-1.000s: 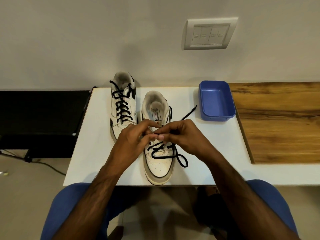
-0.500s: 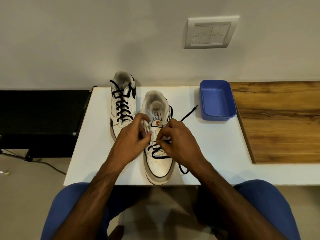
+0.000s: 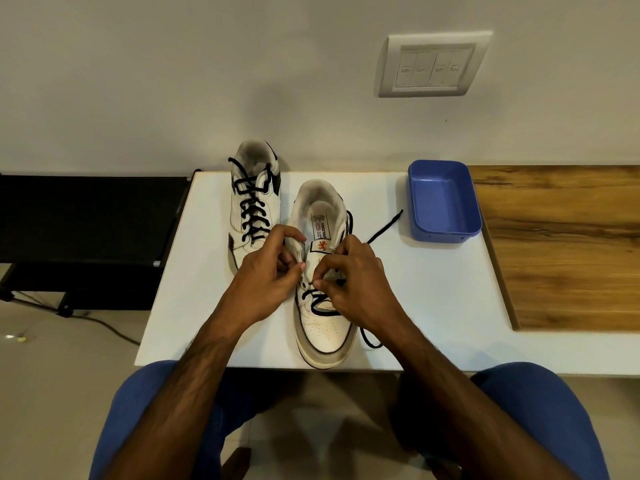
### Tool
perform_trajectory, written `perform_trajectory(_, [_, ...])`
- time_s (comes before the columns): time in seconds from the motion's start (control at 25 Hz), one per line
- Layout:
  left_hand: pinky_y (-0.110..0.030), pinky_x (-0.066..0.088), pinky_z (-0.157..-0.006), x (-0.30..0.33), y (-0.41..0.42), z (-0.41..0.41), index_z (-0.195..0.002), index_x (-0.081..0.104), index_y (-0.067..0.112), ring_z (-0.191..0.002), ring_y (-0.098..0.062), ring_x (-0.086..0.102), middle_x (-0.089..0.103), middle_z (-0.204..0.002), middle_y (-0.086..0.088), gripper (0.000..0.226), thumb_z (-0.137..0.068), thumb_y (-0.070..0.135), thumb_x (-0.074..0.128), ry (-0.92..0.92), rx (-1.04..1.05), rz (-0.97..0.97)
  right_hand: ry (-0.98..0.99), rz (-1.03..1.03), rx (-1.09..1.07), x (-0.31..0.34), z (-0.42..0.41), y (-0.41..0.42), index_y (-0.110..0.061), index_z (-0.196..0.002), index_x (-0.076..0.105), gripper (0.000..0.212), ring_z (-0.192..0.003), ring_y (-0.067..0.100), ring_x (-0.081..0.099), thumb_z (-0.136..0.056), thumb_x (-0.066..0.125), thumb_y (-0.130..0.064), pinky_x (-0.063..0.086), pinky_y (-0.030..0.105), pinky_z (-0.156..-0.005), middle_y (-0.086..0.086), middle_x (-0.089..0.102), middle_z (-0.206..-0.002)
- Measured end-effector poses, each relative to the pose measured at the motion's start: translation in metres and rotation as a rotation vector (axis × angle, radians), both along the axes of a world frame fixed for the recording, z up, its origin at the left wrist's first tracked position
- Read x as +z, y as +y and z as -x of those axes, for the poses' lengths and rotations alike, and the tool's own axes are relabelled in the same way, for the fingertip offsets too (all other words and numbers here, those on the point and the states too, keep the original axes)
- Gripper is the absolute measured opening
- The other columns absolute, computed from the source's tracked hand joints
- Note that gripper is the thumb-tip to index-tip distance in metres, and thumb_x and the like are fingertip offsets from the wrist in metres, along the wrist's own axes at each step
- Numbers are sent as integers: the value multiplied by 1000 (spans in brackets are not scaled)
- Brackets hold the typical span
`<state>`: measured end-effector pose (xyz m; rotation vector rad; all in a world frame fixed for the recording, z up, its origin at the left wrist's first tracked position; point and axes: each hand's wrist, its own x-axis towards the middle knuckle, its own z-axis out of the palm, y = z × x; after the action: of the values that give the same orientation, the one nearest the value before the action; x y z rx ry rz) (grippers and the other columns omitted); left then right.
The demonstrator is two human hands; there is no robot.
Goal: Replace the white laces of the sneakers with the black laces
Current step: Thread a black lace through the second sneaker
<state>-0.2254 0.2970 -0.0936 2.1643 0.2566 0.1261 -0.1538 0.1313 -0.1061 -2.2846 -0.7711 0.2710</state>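
On the white bench [image 3: 194, 306], a black-laced white leather sneaker [image 3: 254, 206] stands far left. The left hand [image 3: 268, 282] grips the near sneaker [image 3: 325, 327]'s eyelet flap; the right hand [image 3: 353, 285] fingers pinch its black lace [image 3: 382, 230]. A blue plastic tray [image 3: 443, 202] sits far right.

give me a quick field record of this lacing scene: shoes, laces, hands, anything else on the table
far sneaker: on the white table, fully laced in black
near sneaker: black lace threaded through the lower eyelets only
loose lace end: trails on the table toward the blue tray
left hand: grips the near sneaker's left eyelet flap
right hand: pinches the black lace over the tongue
blue tray: nothing visible inside
white laces: not in view
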Motion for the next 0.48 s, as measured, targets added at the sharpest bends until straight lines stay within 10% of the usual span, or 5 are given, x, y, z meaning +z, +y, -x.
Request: perform_trajectory(0.48, [-20,48,-64,-1,1,0,-121,48,35,-72,-14,63,62,-79,5,38,-95,14,66,1,-16,18,2,24,-29,-1,6,4,-29,-92,73,8,-100,14,44,-86,78,-29,33,31,-83,-10,40,-97])
